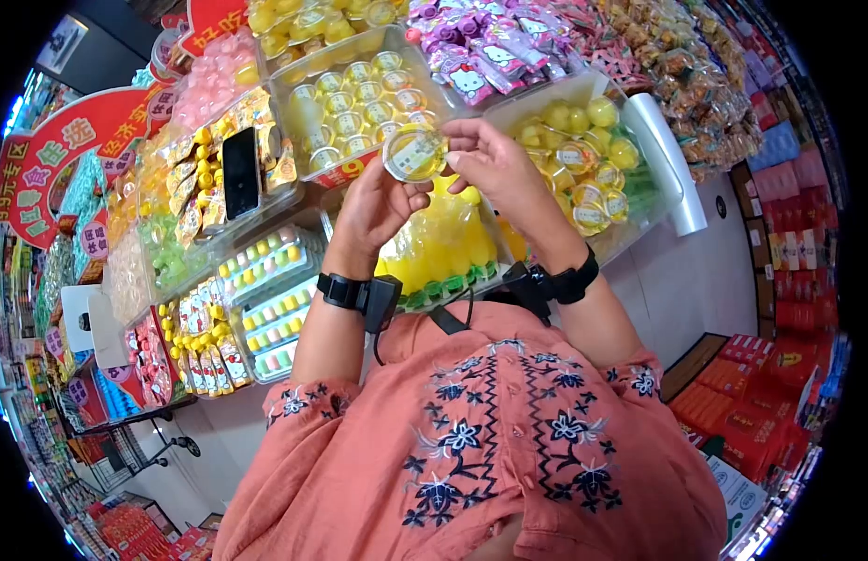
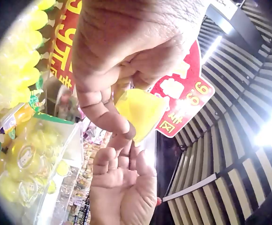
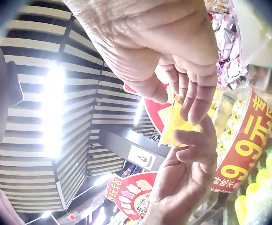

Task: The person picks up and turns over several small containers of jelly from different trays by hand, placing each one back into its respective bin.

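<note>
A yellow jelly cup (image 1: 413,157) with a round printed lid is held up between both hands over the display. My left hand (image 1: 380,213) grips it from the lower left, fingers curled around its side. From the right, my right hand (image 1: 499,166) pinches the rim with thumb and fingertips. The left wrist view shows the tapered yellow body of the jelly cup (image 2: 143,112) between the fingers. In the right wrist view, fingers of both hands meet around the jelly cup (image 3: 177,125), covering part of it.
Behind the hands stands a clear bin (image 1: 308,168) of jelly cups; another bin (image 1: 644,201) holds more at the right. Bagged yellow bottles (image 1: 438,245) with green caps lie just below the hands. A phone (image 1: 240,172) rests on packaged sweets at the left. Red price signs (image 1: 69,154) stand farther left.
</note>
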### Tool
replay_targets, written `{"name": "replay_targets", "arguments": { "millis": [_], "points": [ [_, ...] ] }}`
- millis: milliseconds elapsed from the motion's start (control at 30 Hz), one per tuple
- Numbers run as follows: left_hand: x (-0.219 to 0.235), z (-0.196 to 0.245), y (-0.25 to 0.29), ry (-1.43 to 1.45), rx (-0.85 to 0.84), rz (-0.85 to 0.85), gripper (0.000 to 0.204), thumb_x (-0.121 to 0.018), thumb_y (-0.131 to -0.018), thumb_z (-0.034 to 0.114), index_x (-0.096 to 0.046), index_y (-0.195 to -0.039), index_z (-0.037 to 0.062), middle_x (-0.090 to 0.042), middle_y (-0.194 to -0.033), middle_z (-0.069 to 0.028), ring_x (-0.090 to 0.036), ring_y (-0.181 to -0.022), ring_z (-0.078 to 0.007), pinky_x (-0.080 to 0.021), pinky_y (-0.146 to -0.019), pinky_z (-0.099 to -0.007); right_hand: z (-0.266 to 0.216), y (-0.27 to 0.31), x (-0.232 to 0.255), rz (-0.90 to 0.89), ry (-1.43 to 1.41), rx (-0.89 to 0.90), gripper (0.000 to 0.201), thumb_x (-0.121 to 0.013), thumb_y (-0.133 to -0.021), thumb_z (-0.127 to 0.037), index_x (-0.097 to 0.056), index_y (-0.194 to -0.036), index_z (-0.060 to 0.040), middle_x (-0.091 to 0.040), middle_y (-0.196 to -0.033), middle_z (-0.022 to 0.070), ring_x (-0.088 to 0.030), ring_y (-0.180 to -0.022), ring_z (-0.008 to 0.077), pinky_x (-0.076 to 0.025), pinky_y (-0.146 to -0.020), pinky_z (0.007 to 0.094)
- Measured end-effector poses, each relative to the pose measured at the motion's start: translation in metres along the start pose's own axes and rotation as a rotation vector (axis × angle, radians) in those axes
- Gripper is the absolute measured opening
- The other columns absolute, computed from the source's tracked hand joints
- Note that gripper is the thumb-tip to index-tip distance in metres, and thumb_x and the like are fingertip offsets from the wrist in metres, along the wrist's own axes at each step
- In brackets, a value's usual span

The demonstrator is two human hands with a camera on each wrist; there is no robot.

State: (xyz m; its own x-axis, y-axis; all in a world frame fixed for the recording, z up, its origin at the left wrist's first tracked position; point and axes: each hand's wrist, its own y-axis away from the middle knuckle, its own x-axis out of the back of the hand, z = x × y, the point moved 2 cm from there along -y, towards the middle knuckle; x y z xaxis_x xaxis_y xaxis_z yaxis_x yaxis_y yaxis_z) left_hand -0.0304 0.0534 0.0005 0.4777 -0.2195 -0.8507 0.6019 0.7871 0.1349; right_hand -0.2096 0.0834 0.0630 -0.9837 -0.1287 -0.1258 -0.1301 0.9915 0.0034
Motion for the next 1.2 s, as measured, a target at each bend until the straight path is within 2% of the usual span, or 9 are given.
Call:
{"name": "replay_targets", "arguments": {
  "millis": [100, 300, 600, 800, 833, 967, 1067, 1100, 1200],
  "points": [
    [0.008, 0.001, -0.002, 0.043, -0.003, -0.091, 0.040, -0.035, -0.106, 0.032, -0.053, -0.130, 0.0052, -0.067, -0.106, -0.0098, -0.065, -0.084, -0.0183, -0.054, -0.067, -0.0293, -0.001, 0.000, -0.002, -0.005, -0.024, 0.011, 0.039, -0.059, -0.092, -0.009, -0.048, -0.127, 0.0047, -0.059, -0.113, 0.0114, -0.062, -0.092, 0.0124, -0.054, -0.071, 0.0247],
    [0.005, 0.005, -0.009, 0.032, 0.018, -0.038, 0.041, -0.035, -0.106, 0.032, -0.053, -0.130, 0.0050, -0.067, -0.107, -0.0093, -0.065, -0.084, -0.0187, -0.054, -0.068, -0.0289, -0.004, -0.001, -0.004, 0.019, -0.055, 0.027, 0.038, -0.058, -0.092, -0.009, -0.048, -0.126, 0.0039, -0.060, -0.113, 0.0113, -0.063, -0.090, 0.0129, -0.055, -0.070, 0.0242],
    [0.001, 0.011, -0.006, -0.019, -0.014, -0.034, 0.041, -0.037, -0.105, 0.028, -0.047, -0.137, 0.0033, -0.061, -0.125, -0.0155, -0.067, -0.103, -0.0267, -0.057, -0.070, -0.0282, 0.015, -0.011, -0.006, 0.043, -0.042, -0.064, 0.019, -0.059, -0.095, -0.018, -0.056, -0.100, -0.0004, -0.062, -0.093, 0.0071, -0.065, -0.085, 0.0147, -0.054, -0.071, 0.0255],
    [0.005, 0.024, -0.006, -0.421, 0.020, 0.133, 0.043, -0.042, -0.104, 0.036, -0.051, -0.131, 0.0029, -0.065, -0.118, -0.0136, -0.069, -0.096, -0.0252, -0.057, -0.067, -0.0277, 0.031, -0.023, 0.004, 0.072, -0.116, -0.162, 0.021, -0.059, -0.093, -0.021, -0.059, -0.090, 0.0004, -0.063, -0.084, 0.0082, -0.064, -0.074, 0.0138, -0.055, -0.066, 0.0271],
    [0.004, 0.028, -0.007, -0.455, 0.032, 0.139, 0.044, -0.047, -0.102, 0.041, -0.055, -0.125, 0.0054, -0.068, -0.108, -0.0092, -0.069, -0.088, -0.0186, -0.053, -0.064, -0.0245, 0.031, -0.025, 0.008, 0.054, -0.116, -0.175, 0.021, -0.059, -0.094, -0.021, -0.058, -0.092, -0.0002, -0.063, -0.085, 0.0083, -0.064, -0.075, 0.0144, -0.055, -0.067, 0.0281],
    [-0.010, 0.050, -0.013, -0.643, 0.074, 0.123, 0.040, -0.052, -0.100, 0.043, -0.059, -0.115, 0.0069, -0.068, -0.090, -0.0015, -0.063, -0.072, -0.0089, -0.046, -0.057, -0.0201, 0.028, -0.038, 0.021, -0.001, -0.112, -0.195, 0.021, -0.058, -0.095, -0.022, -0.057, -0.096, -0.0012, -0.063, -0.088, 0.0090, -0.064, -0.078, 0.0156, -0.055, -0.070, 0.0296],
    [-0.011, 0.064, -0.030, -0.684, 0.118, 0.168, 0.036, -0.059, -0.096, 0.036, -0.059, -0.113, 0.0046, -0.068, -0.092, -0.0023, -0.063, -0.075, -0.0089, -0.045, -0.061, -0.0205, 0.021, -0.051, 0.023, 0.001, -0.131, -0.174, 0.021, -0.057, -0.097, -0.022, -0.056, -0.098, -0.0012, -0.064, -0.090, 0.0092, -0.065, -0.079, 0.0158, -0.055, -0.070, 0.0288],
    [-0.017, 0.071, -0.036, -0.602, 0.098, 0.054, 0.032, -0.060, -0.095, 0.033, -0.060, -0.110, 0.0048, -0.069, -0.091, -0.0034, -0.064, -0.075, -0.0106, -0.047, -0.060, -0.0220, 0.018, -0.056, 0.023, 0.007, -0.141, -0.166, 0.021, -0.056, -0.097, -0.022, -0.056, -0.098, -0.0013, -0.064, -0.091, 0.0093, -0.065, -0.080, 0.0159, -0.055, -0.070, 0.0285],
    [0.006, 0.091, -0.078, -0.485, 0.007, 0.180, 0.028, -0.061, -0.095, 0.031, -0.060, -0.105, 0.0052, -0.068, -0.087, -0.0039, -0.065, -0.075, -0.0133, -0.049, -0.060, -0.0238, 0.014, -0.062, 0.027, 0.097, -0.210, -0.109, 0.020, -0.055, -0.099, -0.022, -0.055, -0.101, -0.0021, -0.064, -0.097, 0.0091, -0.065, -0.083, 0.0157, -0.055, -0.070, 0.0273]
  ]
}}
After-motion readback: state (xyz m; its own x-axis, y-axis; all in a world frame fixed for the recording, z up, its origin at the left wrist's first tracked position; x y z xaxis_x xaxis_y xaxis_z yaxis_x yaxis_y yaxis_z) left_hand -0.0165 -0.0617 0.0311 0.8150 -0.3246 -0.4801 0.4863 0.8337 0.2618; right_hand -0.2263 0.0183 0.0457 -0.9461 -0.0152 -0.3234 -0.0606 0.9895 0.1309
